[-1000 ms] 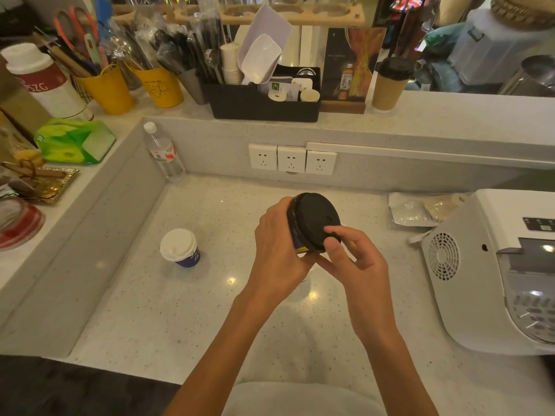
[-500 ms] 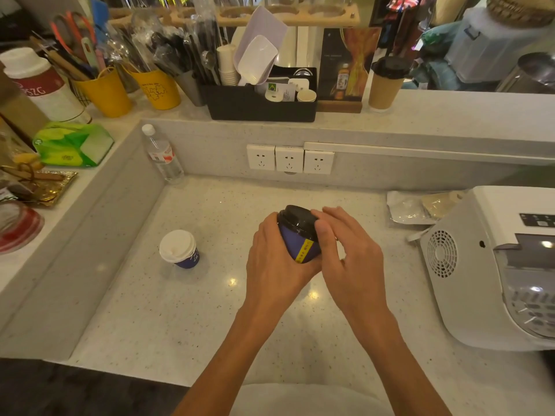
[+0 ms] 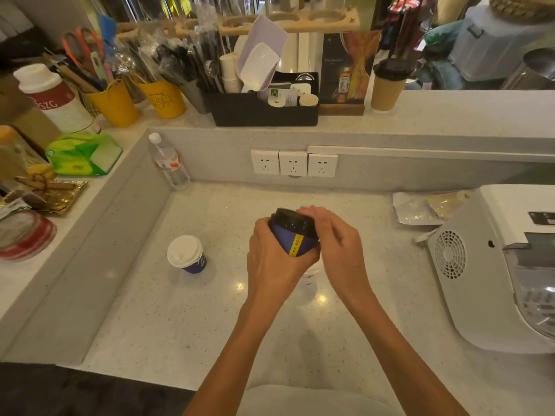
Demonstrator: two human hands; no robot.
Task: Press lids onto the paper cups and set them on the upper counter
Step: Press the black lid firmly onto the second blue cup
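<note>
My left hand [image 3: 270, 259] grips a blue paper cup [image 3: 293, 240] with a yellow stripe, held above the lower counter [image 3: 186, 325] and tilted away from me. A black lid [image 3: 289, 221] sits on its rim. My right hand [image 3: 336, 247] wraps the lid's right side, fingers curled over the edge. A second blue cup with a white lid [image 3: 185, 254] stands on the lower counter to the left. A brown cup with a black lid [image 3: 388, 85] stands on the upper counter [image 3: 450, 115].
A white machine [image 3: 498, 265] fills the right side. A water bottle [image 3: 168, 162] stands in the back left corner, foil packets [image 3: 420, 208] at the back right. A black organiser [image 3: 264, 109], yellow utensil pots [image 3: 162, 97] and a tissue pack [image 3: 84, 154] crowd the upper ledge.
The cup has swung from lid-facing-me to nearly upright, tilted away. My right hand moved from a fingertip touch on the lid to wrapping its edge.
</note>
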